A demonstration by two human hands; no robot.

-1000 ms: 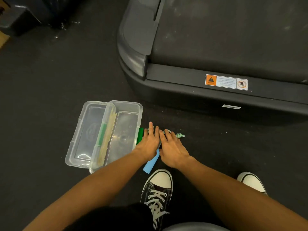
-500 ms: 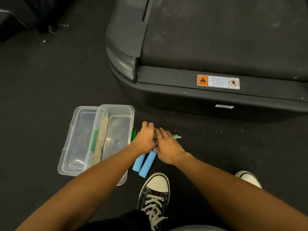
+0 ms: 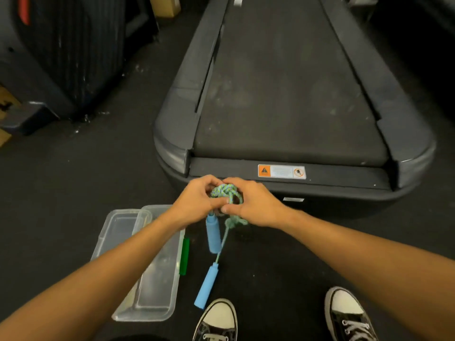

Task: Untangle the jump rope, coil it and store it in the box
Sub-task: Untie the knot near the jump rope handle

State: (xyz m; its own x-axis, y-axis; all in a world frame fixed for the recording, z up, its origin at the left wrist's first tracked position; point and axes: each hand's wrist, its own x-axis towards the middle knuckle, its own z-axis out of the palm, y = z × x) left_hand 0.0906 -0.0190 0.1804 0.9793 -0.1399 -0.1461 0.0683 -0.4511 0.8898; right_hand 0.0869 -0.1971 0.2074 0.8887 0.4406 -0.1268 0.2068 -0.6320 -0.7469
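Ahead, the treadmill [image 3: 290, 99] blocks the floor [image 3: 61, 173] — the open box [image 3: 157, 286] lies left. Both the left hand [image 3: 197, 198] and right hand [image 3: 253, 203] grip the knotted rope [image 3: 225, 191] — two handles [image 3: 213, 236] dangle.

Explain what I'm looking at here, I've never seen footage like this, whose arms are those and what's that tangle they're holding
This is one picture from a camera worn on a person's head, looking forward and down, so the two bare arms are the wearer's own. The left hand and right hand together grip a knotted bundle of green-and-blue jump rope, lifted off the dark floor. Two blue handles dangle below on the rope. On the floor beside the left arm lies an open clear plastic box with a green clasp. Ahead is the end of a treadmill bearing a warning sticker. The wearer's black sneakers show at the bottom.
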